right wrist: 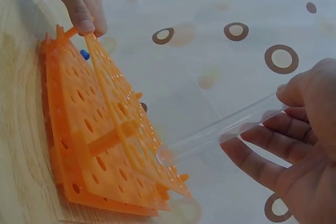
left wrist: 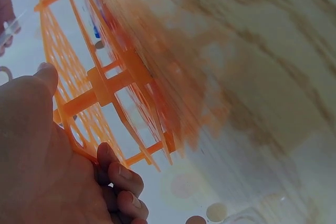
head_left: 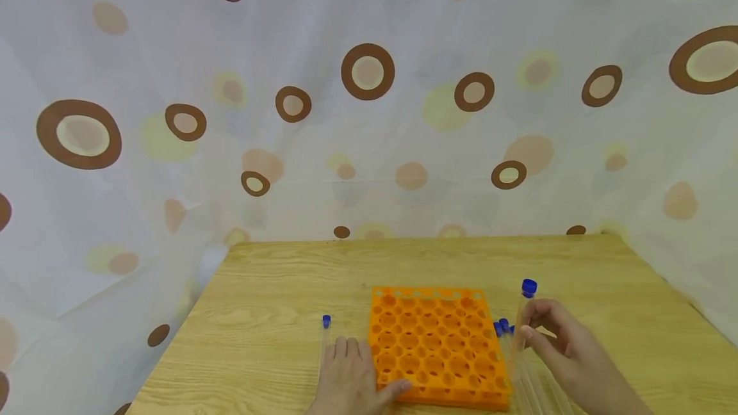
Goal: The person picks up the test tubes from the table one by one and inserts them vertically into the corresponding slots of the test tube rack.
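Note:
An orange test tube rack (head_left: 435, 341) with round holes stands on the table. My left hand (head_left: 348, 373) grips its near left corner, thumb over the top and the other fingers down the side. In my right hand (head_left: 567, 354) I pinch a clear test tube (right wrist: 220, 132) with a blue cap, between thumb and fingers. The tube is nearly upright, cap up, by the rack's right side. In the right wrist view its rounded bottom is close to the rack's top plate; I cannot tell whether they touch.
Several blue-capped test tubes (head_left: 533, 392) lie to the right of the rack, partly under my right hand. Another capped tube (head_left: 324, 346) lies left of the rack beside my left hand. A spotted curtain (head_left: 369, 146) hangs behind the wooden table (head_left: 277, 287).

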### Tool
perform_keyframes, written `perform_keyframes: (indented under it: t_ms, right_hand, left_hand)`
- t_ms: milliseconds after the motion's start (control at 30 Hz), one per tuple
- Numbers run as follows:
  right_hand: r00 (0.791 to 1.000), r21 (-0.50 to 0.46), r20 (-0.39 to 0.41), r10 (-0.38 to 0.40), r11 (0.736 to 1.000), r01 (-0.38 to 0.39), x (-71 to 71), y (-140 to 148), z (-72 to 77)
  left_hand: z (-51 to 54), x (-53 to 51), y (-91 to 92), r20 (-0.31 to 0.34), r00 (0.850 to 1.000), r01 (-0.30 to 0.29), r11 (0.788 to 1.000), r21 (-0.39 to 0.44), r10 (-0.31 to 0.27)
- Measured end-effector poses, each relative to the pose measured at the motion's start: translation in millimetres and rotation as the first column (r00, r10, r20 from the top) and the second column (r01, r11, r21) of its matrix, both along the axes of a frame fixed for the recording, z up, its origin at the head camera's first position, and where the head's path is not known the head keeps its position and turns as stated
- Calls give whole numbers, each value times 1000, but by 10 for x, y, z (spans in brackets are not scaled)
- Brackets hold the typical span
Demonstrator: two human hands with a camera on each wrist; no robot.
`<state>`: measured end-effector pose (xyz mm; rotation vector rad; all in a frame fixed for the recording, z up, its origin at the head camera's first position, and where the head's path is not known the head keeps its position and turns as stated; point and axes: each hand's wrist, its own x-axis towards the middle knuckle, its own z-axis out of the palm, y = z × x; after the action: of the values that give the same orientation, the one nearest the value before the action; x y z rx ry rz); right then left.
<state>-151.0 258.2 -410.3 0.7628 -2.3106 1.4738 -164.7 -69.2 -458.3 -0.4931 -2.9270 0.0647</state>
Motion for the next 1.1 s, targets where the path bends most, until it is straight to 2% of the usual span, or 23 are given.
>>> perform_keyframes:
  t_ms: [100, 267, 433, 567, 667, 867, 1033, 1100]
  right_hand:
    - [998, -35, -36, 58, 998, -59, -3, -38, -23]
    - [997, -25, -32, 77, 997, -77, 6, -104, -96]
    - [997, 12, 40, 61, 998, -62, 45, -128, -212]
    - [995, 50, 99, 6, 999, -11, 77, -126, -286]
    - [994, 58, 108, -16, 998, 9, 92, -127, -313]
    - [993, 53, 118, 2, 999, -8, 100, -114, -329]
    - [989, 53, 146, 17, 998, -25, 99, -85, -341]
    - [991, 56, 127, 33, 998, -40, 93, -67, -354]
  left_hand:
    - [7, -3, 7, -19, 1000, 7, 1000, -12, -8]
    - [16, -5, 11, -32, 999, 3, 1000, -25, -4]
    - [12, 10, 17, -1, 1000, -3, 1000, -26, 3]
    - [13, 9, 19, -10, 1000, -1, 999, -37, 1]
    - [18, 2, 18, -11, 1000, -2, 999, -41, 2]
    - [18, 2, 16, 5, 1000, -4, 1000, -23, 4]
    - [1, 10, 16, -7, 1000, -1, 1000, -22, 1]
    - [-4, 12, 16, -10, 1000, 3, 1000, -15, -3]
